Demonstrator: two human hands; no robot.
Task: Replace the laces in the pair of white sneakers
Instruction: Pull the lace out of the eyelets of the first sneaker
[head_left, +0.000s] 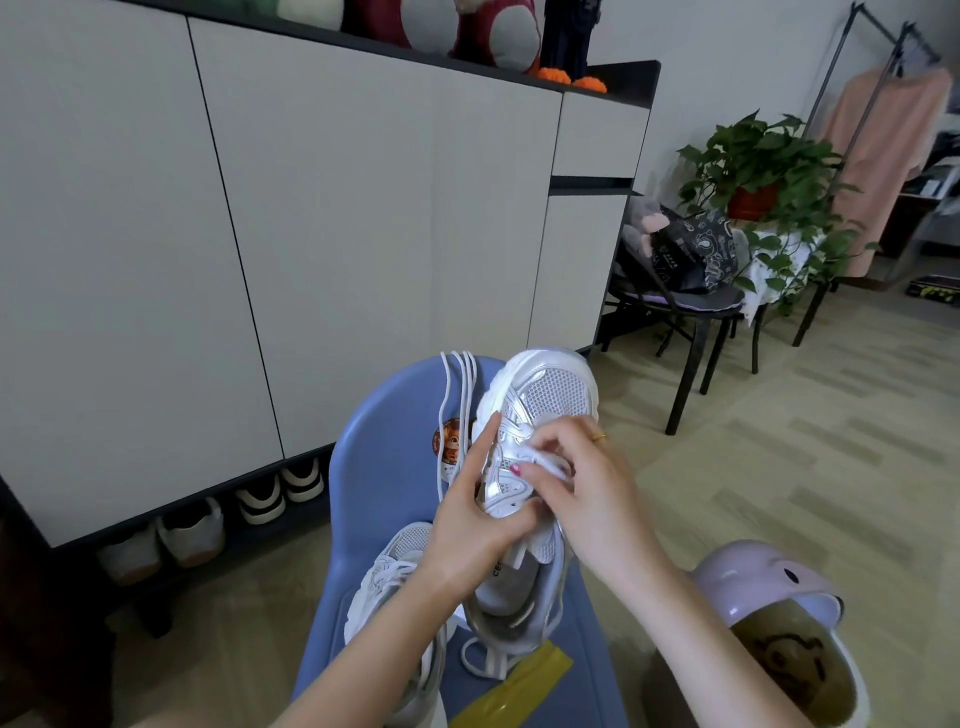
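1. The right hand's fingertips (535, 453) were curled and pinched a bit of white lace (553, 464) over the middle of the raised sneaker (540, 400), at its eyelet area; the nails showed pink polish and a gold ring sat on one finger.
2. The right hand (587, 483) lay against the sneaker's right side, its forearm running down toward the lower right.
3. The left hand (470, 519) gripped the same sneaker from its left side, thumb pressed across the tongue area and forefinger stretched up along the upper's edge.
4. The raised sneaker was held toe away from the person, heel toward them, above the blue plastic chair (384, 467).
5. The second sneaker (395, 587) lay on the chair seat just left of and below the raised sneaker, partly hidden by the left forearm, its laces in place.
6. Loose white laces (460, 395) hung over the chair's backrest, just left of the raised sneaker's toe, beside a round sticker (448, 441).
7. A yellow strip (511, 686) lay on the seat below the raised sneaker's heel.
8. A pale pink stool (769, 587) stood right of the sneaker, low in the view.
9. Behind the sneaker stood a white cabinet (322, 208), with shoes (260, 499) tucked beneath it, and farther right a potted plant (758, 171).
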